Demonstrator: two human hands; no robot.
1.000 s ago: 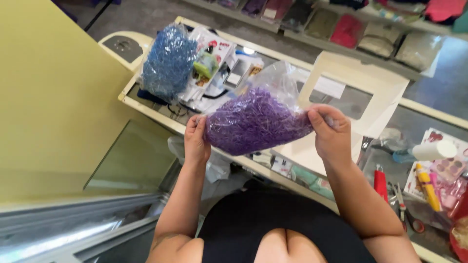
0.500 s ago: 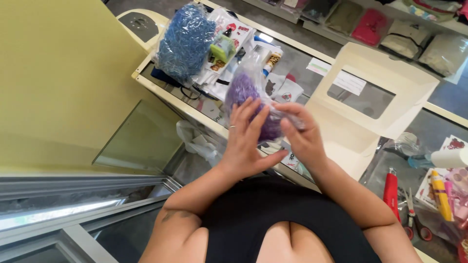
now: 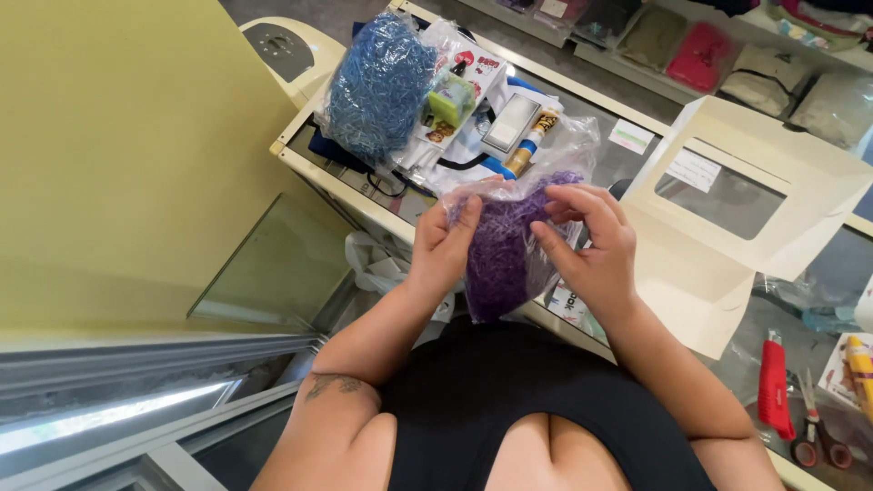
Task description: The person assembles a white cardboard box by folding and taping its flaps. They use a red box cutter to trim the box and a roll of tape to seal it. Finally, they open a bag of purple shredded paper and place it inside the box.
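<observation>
Head view, looking down over my chest. My left hand [image 3: 443, 244] is closed on the clear plastic bag of purple shredded paper [image 3: 506, 244], thumb and fingers pinching the film near its top left. My right hand [image 3: 591, 244] is half curled; fingertips and thumb grip the bag's upper right side, with the palm facing the bag. The bag hangs upright between both hands, held in the air just above the near edge of the table [image 3: 364, 186]. The bag's loose open top sticks up behind my fingers.

On the table beyond: a bag of blue shredded paper [image 3: 377, 82], lying beside a pile of small packaged items [image 3: 473, 109]. To the right, an open white box with a window lid [image 3: 727, 209] lies flat. At far right, a red utility knife [image 3: 774, 382] and scissors [image 3: 812, 427] lie close together.
</observation>
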